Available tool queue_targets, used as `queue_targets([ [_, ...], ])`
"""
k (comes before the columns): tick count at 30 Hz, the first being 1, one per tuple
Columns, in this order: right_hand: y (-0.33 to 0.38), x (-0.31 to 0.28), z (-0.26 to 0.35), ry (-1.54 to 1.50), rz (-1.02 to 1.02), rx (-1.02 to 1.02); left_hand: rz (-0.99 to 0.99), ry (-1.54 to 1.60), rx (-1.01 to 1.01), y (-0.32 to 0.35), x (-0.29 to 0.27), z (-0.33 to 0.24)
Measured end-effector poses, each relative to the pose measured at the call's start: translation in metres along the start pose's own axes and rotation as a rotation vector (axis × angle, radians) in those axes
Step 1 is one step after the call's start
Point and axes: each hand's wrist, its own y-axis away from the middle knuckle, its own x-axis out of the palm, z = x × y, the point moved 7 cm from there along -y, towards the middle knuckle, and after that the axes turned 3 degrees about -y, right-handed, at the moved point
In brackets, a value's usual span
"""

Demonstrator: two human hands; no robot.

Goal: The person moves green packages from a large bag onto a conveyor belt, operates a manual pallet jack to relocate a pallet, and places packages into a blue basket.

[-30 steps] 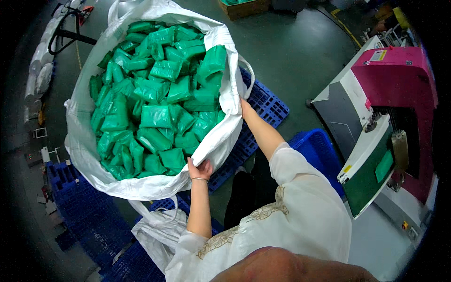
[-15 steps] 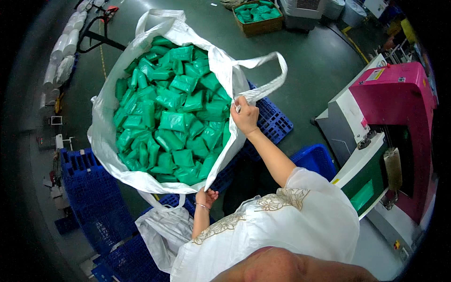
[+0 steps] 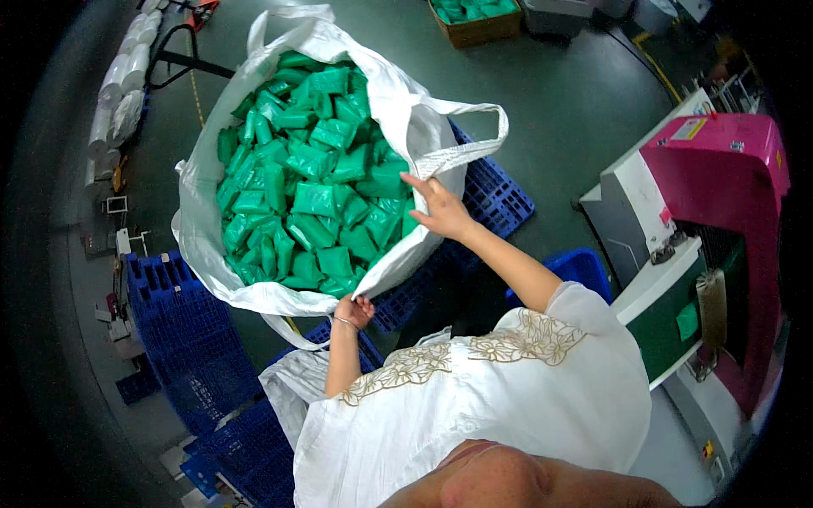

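My left hand (image 3: 354, 310) is pinching the near rim of the white sack (image 3: 203, 212). My right hand (image 3: 440, 209) is lying spread on its right rim, beside the green packets (image 3: 313, 199).

A white woven bulk sack (image 3: 406, 110) holds glossy green packets (image 3: 313, 199). Dark blue plastic pallets (image 3: 182, 339) lie beneath and to the near left. On the right stands a pink and white machine (image 3: 720, 178) with a green belt (image 3: 669, 334).

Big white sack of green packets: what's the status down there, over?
Left hand gripping the white bulk sack at its near rim. Right hand open, flat on the rim beside a loop handle. Green packets heaped inside. Nothing blocking.
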Motion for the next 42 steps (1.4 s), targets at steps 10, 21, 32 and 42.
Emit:
queue_targets([
  [10,0.259,-0.028,-0.142,0.120,0.243,0.576,0.024,-1.330,0.998,0.031,0.164,-0.088],
  [21,0.289,-0.208,-0.175,-0.042,-0.304,0.819,-0.388,-1.343,0.902,-0.075,0.349,-0.066],
  [32,0.136,-0.337,-0.412,-0.377,-0.369,0.861,-1.076,-1.557,1.490,-0.074,0.606,-0.180],
  [42,0.290,-0.298,-0.445,-0.359,-0.916,1.718,0.385,-2.102,1.581,-0.141,0.988,-0.073],
])
